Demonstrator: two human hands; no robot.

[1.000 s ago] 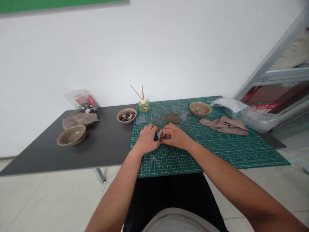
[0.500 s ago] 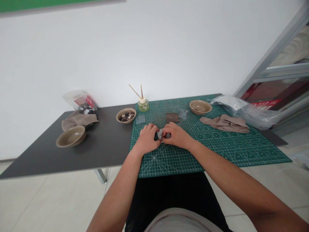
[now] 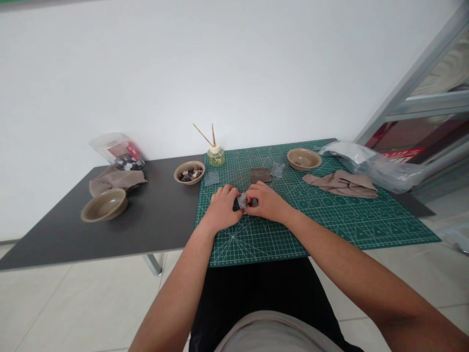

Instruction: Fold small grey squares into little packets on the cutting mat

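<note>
My left hand (image 3: 223,208) rests low over the green cutting mat (image 3: 256,244), thumb and fingertips closed on the left side of a small grey crinkled piece (image 3: 242,201). Against its right side my right hand (image 3: 269,203) pinches, its fingers curled. The fingers hide much of the piece, so its kind is unclear. A dark lump (image 3: 254,202) shows in the curl of my right hand; I cannot tell whether it is gripped. Just beyond the hands lie a brown square sheet (image 3: 261,175) and a greyish translucent square (image 3: 277,170). Another such bluish square (image 3: 211,179) is at the mat's left edge.
A bowl of dark and light bits (image 3: 189,173) stands left, near a reed diffuser (image 3: 216,155). Farther left are a bowl (image 3: 104,205), a brown cloth (image 3: 117,182) and a tipped clear jar (image 3: 119,149). Rightward are another bowl (image 3: 304,160), a cloth (image 3: 342,184) and a plastic bag (image 3: 373,166).
The camera view has shifted slightly. Both hands stay at the grey piece, with only small finger movements; the right fingers now cover more of the dark lump.
</note>
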